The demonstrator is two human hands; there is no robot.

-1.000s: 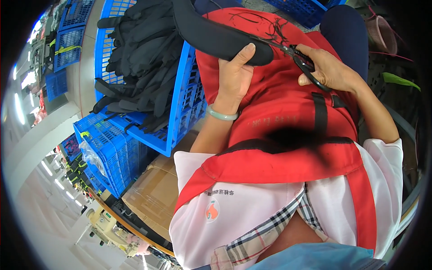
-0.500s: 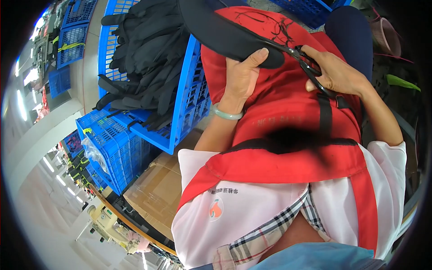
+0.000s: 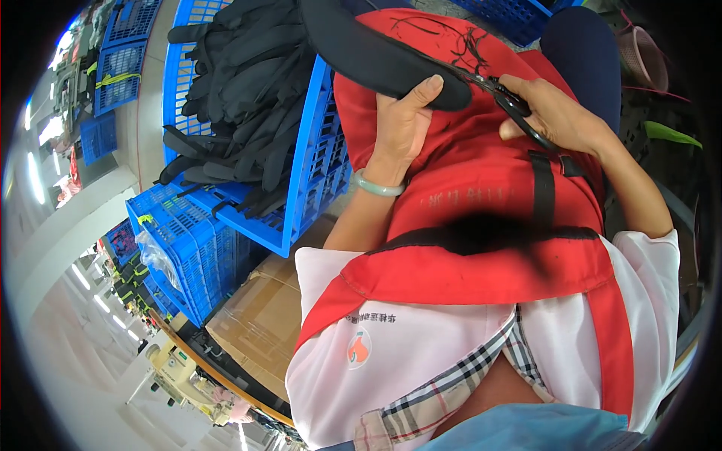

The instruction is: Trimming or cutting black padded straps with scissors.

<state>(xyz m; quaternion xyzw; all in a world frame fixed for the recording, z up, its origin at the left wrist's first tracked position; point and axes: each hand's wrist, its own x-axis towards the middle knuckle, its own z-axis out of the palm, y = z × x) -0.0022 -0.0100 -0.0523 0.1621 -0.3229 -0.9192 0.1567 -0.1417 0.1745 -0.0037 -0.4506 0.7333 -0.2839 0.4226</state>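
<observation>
My left hand [image 3: 402, 124] grips a long black padded strap piece [image 3: 368, 52] that lies across my lap, thumb on its near edge. A pale green bangle [image 3: 376, 186] circles that wrist. My right hand [image 3: 553, 113] holds black scissors [image 3: 511, 105], blades pointing left at the end of the black piece. Loose black threads [image 3: 459, 41] lie on the red apron [image 3: 466, 188] just beyond the scissors.
A blue plastic crate [image 3: 301, 173] stacked full of black padded pieces [image 3: 241, 90] stands to my left. More blue crates [image 3: 188, 248] and a cardboard box [image 3: 263, 316] sit below it. A pink basket [image 3: 643, 56] and a green object [image 3: 673, 134] are at the right.
The black piece has slid left and up across my lap, and my left hand has shifted its grip along it. The scissors stay at its end.
</observation>
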